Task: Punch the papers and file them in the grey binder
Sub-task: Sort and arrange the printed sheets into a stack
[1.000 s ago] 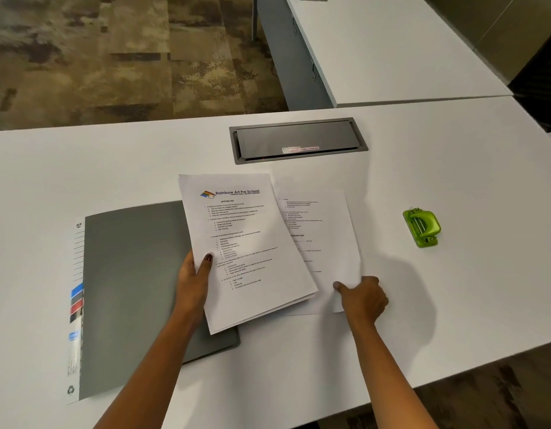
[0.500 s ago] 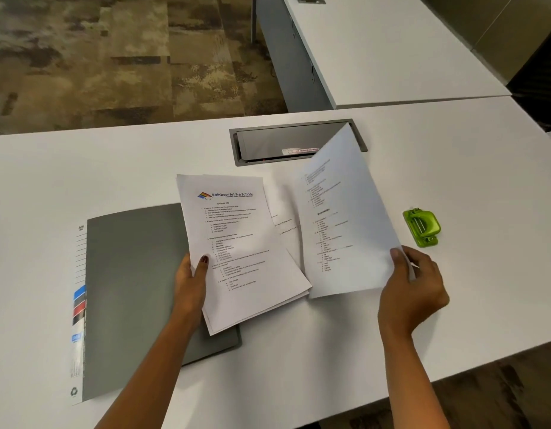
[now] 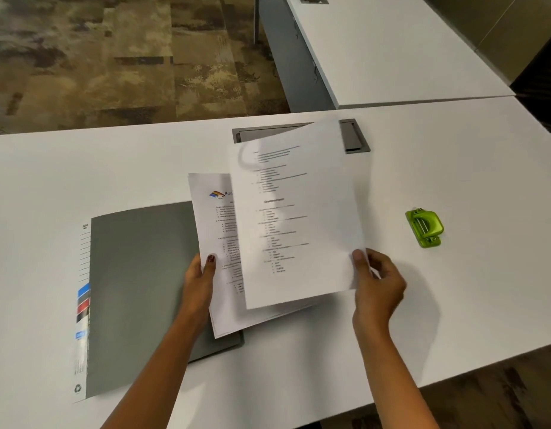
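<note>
We pinch the loose sheet [image 3: 299,227] with right hand [image 3: 379,289], centre frame; left hand [image 3: 200,280] grips the stack [image 3: 228,305] beneath, likely squaring up before punching.

White desks [image 3: 453,144], mottled brown carpet [image 3: 113,57]

Heading: on the white printed stack of sheets [image 3: 215,243], only "Ra" shows beside a rainbow-coloured logo [image 3: 217,194]; the rest is covered.
Body print: black lines on the upper white printed sheet [image 3: 299,218], too blurred to read.
Signs: a recycling sign at the near end of the white index strip [image 3: 82,360] along the grey binder [image 3: 138,289]; small print at its far end, illegible.
</note>
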`<action>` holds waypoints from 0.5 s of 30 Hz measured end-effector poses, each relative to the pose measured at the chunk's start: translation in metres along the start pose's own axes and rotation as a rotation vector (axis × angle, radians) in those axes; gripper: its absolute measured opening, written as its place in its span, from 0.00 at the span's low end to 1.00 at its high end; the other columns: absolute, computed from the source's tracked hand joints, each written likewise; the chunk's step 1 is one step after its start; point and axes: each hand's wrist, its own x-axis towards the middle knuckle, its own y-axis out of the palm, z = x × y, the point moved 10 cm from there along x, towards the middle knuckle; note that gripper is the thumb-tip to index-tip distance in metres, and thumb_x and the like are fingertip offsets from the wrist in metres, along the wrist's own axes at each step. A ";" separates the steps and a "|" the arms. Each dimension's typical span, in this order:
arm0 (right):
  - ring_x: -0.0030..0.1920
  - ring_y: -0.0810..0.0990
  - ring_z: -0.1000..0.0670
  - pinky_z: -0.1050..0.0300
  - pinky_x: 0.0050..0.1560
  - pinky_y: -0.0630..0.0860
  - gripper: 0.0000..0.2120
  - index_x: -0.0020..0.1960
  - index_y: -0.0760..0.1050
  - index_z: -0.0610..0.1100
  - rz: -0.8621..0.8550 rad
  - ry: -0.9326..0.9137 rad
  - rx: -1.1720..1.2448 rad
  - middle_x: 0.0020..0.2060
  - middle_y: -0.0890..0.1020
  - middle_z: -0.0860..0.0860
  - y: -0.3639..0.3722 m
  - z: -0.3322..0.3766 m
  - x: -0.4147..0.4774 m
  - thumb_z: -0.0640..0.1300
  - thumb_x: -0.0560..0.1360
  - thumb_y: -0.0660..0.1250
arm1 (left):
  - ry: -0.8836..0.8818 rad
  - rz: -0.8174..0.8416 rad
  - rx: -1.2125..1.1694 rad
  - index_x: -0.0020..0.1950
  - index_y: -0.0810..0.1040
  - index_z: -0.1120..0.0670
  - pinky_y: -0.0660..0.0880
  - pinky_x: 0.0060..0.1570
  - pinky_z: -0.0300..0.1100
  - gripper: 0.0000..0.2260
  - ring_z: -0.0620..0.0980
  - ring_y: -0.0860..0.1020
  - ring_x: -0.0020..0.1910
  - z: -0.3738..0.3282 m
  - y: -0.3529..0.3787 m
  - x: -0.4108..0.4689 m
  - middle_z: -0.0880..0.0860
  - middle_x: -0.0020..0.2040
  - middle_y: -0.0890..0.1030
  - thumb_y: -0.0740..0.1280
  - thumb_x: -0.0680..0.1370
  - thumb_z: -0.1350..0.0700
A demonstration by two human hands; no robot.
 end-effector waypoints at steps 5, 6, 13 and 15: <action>0.45 0.81 0.54 0.69 0.44 0.75 0.03 0.44 0.80 0.47 0.093 0.034 -0.049 0.41 0.83 0.53 0.021 -0.025 -0.018 0.41 0.72 0.72 | 0.006 -0.034 -0.058 0.69 0.68 0.53 0.64 0.60 0.37 0.15 0.42 0.70 0.61 -0.007 0.007 -0.009 0.45 0.61 0.72 0.54 0.83 0.53; 0.46 0.81 0.53 0.67 0.45 0.75 0.03 0.45 0.80 0.47 0.112 0.039 -0.060 0.41 0.83 0.53 0.024 -0.030 -0.020 0.41 0.72 0.72 | -0.006 -0.029 -0.065 0.68 0.68 0.52 0.64 0.60 0.36 0.15 0.40 0.71 0.59 -0.008 0.008 -0.008 0.44 0.60 0.73 0.53 0.83 0.53; 0.49 0.79 0.51 0.65 0.47 0.74 0.04 0.49 0.77 0.49 0.251 0.018 -0.166 0.46 0.81 0.52 0.039 -0.041 -0.024 0.44 0.74 0.69 | -0.028 0.021 -0.129 0.58 0.73 0.47 0.76 0.40 0.28 0.10 0.35 0.79 0.46 -0.003 0.014 -0.003 0.41 0.51 0.79 0.53 0.83 0.53; 0.51 0.77 0.52 0.68 0.45 0.72 0.07 0.50 0.76 0.50 0.319 0.032 -0.191 0.50 0.79 0.52 0.044 -0.043 -0.022 0.44 0.74 0.70 | -0.026 0.024 -0.117 0.59 0.73 0.47 0.75 0.42 0.29 0.10 0.35 0.79 0.48 -0.004 0.014 -0.003 0.40 0.52 0.79 0.54 0.83 0.52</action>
